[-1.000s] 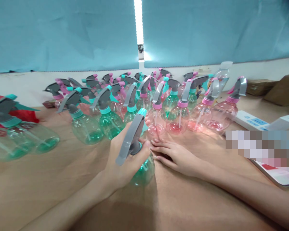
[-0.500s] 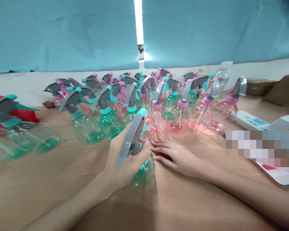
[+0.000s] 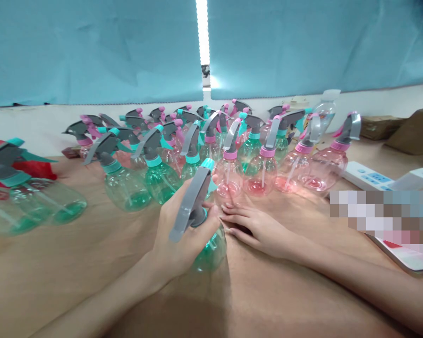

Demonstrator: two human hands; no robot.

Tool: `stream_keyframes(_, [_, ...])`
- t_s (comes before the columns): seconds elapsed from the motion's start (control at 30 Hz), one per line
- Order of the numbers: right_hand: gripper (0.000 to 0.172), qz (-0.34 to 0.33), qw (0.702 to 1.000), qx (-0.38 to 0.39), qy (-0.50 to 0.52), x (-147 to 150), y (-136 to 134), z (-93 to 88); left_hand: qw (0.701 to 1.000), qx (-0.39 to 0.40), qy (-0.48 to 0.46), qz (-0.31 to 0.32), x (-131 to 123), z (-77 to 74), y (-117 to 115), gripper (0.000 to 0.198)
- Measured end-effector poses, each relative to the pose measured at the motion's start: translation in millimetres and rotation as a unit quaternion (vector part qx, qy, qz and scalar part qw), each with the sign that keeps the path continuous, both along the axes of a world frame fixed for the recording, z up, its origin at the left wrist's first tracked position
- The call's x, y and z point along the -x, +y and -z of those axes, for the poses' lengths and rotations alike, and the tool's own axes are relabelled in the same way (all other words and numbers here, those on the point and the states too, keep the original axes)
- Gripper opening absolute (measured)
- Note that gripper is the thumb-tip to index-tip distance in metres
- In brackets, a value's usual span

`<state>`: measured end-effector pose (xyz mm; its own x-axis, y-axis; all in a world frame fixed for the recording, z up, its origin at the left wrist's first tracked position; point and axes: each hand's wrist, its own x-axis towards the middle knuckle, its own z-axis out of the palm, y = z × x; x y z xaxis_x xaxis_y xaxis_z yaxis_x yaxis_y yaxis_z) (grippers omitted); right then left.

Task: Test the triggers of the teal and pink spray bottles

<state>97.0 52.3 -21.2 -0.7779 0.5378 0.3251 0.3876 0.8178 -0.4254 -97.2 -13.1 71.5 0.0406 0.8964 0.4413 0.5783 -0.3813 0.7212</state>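
Note:
My left hand [image 3: 172, 239] is closed around the neck of a green spray bottle [image 3: 211, 253] with a grey and turquoise trigger head, held near the middle of the table. The hand hides part of its body. Just right of that bottle, my right hand [image 3: 257, 230] rests low over the table with fingers stretched out and holds nothing. Its fingertips lie close to the held bottle; whether they touch it I cannot tell. Beyond my hands stand a pink spray bottle [image 3: 229, 180] and another green spray bottle [image 3: 162, 180].
Several more pink and green spray bottles crowd the back of the brown table [image 3: 91, 272]. A clear bottle [image 3: 326, 110] stands behind them. At right are brown boxes [image 3: 412, 131], a white device with blue buttons [image 3: 368, 176] and a partly blurred flat object [image 3: 409, 256]. Red plastic [image 3: 38, 170] lies at left.

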Motion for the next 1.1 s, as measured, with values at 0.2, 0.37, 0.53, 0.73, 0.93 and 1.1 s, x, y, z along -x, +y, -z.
stream_keyframes(0.2, [0.036,0.001,1.000,0.000,0.002,0.3,-0.9,-0.8,0.999,0.011,0.017,-0.025,-3.9,-5.3,-1.2,0.022])
stream_keyframes(0.37, [0.035,0.000,1.000,0.000,0.007,-0.1,-0.6,0.4,0.998,0.017,0.044,-0.036,-5.3,-10.5,-1.8,0.007])
stream_keyframes(0.53, [0.035,0.000,1.000,0.002,0.003,-0.3,-0.5,0.0,0.998,0.028,0.039,-0.033,-5.9,-15.1,-0.7,0.005])
stream_keyframes(0.73, [0.034,-0.003,1.000,0.005,0.006,0.7,-1.6,-3.7,0.998,0.039,0.035,-0.025,-5.0,-16.2,-0.5,0.010])
stream_keyframes(0.93, [0.034,0.003,1.000,0.000,0.004,0.7,-1.6,-2.8,0.999,0.030,0.035,-0.022,-1.0,-6.1,-1.4,0.020])
stream_keyframes(1.1, [0.034,0.001,1.000,0.004,0.009,0.8,-1.4,-2.2,0.999,0.018,0.037,-0.025,0.2,-0.7,-0.4,0.022])
